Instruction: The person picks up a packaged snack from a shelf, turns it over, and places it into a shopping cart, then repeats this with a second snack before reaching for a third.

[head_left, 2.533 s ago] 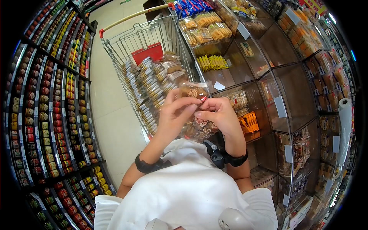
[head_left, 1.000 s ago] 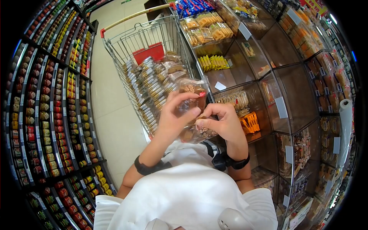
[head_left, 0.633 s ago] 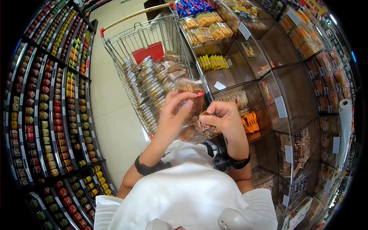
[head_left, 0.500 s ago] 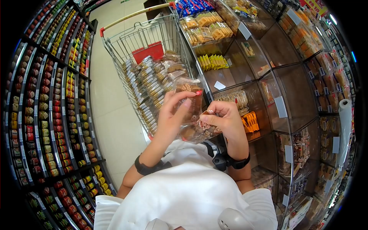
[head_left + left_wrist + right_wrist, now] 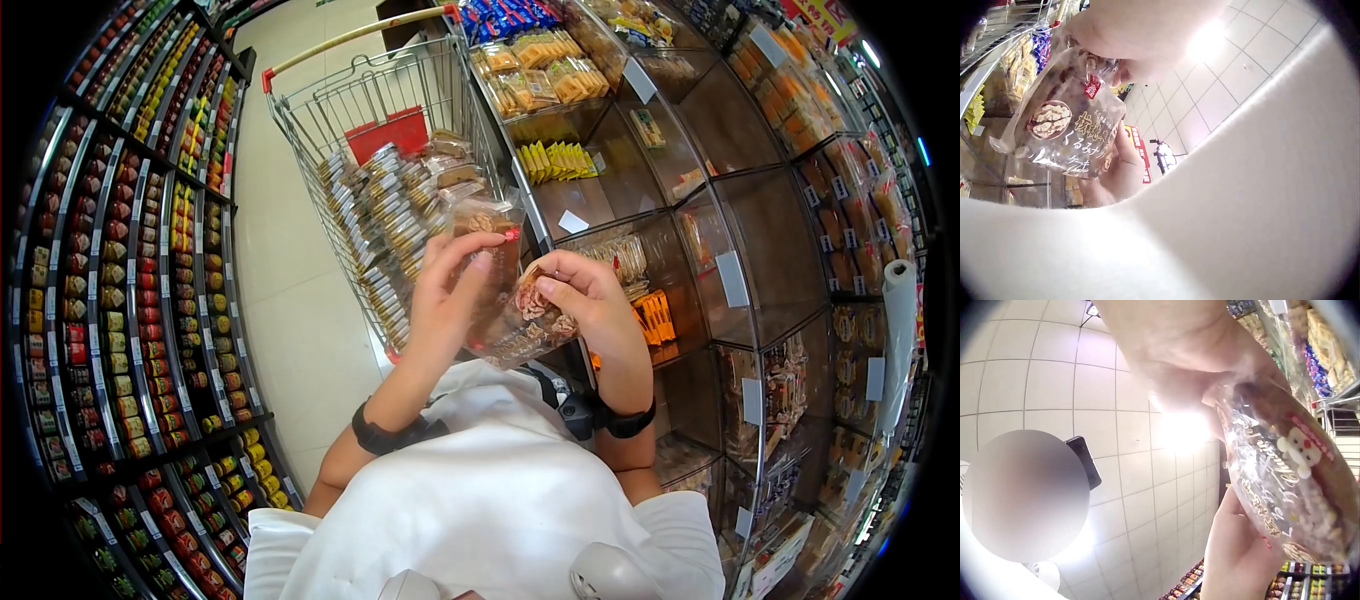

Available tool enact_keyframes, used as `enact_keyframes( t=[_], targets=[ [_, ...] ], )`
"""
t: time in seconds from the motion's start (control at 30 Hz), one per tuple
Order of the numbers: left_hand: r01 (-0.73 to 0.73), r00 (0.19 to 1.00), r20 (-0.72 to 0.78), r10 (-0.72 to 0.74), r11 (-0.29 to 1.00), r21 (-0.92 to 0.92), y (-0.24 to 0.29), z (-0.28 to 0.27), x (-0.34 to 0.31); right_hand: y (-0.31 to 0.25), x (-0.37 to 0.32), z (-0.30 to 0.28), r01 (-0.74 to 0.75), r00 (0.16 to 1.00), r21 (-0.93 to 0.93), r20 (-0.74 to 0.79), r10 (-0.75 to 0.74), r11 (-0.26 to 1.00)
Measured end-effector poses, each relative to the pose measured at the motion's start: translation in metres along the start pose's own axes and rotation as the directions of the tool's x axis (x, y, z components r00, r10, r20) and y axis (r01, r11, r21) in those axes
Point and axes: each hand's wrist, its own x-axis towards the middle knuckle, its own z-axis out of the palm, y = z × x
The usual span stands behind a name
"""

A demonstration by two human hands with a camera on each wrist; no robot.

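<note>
Between both hands, in front of the white shirt, is a clear-wrapped walnut cake package (image 5: 534,331), printed with walnut pictures. My left hand (image 5: 440,295) grips its left side, forefinger along the top near a red mark. The right hand (image 5: 592,300) pinches its right side between thumb and fingers. In the left wrist view the package (image 5: 1063,128) shows a walnut, gold and white lettering and a red tag, with the right hand (image 5: 1119,175) behind it. The right wrist view shows a white cartoon animal on the package (image 5: 1279,469) and the left hand (image 5: 1238,550) below.
A wire shopping cart (image 5: 300,180) stands just ahead, loaded with packaged goods (image 5: 385,210). To the right are clear-fronted snack bins (image 5: 740,210) holding yellow, orange and blue packets. Shelves of jars and cans (image 5: 120,300) line the left, across the pale aisle floor (image 5: 285,250).
My hands have drawn apart from nearly touching at the package's edge. The right hand has moved slightly right, and the package's upper part has shifted left, showing more of its printed front.
</note>
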Motion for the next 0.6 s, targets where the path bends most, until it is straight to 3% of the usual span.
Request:
enact_keyframes(
  t=[0.23,0.4,0.53,0.6],
  targets=[
    [0.006,1.0,-0.01,-0.006,0.999,0.031,0.0032,-0.0005,-0.0005,0.0044,-0.0004,-0.0023,-0.014,1.0,-0.069,-0.006,0.014,0.997],
    [-0.005,1.0,-0.018,0.006,0.999,0.037,0.0042,0.0001,-0.0003,0.0052,-0.0016,-0.0001,0.056,0.998,-0.166,-0.03,-0.062,0.985],
    [-0.059,0.998,0.037,0.055,0.994,0.094,0.0057,0.0001,-0.001,0.006,-0.0033,0.0052,0.092,0.983,-0.361,-0.118,-0.143,0.928],
    [-0.074,0.994,0.092,0.064,0.992,0.105,0.0085,-0.0007,-0.0014,0.0074,-0.0037,0.0059,0.092,0.983,-0.351,-0.118,-0.141,0.932]
  ],
)
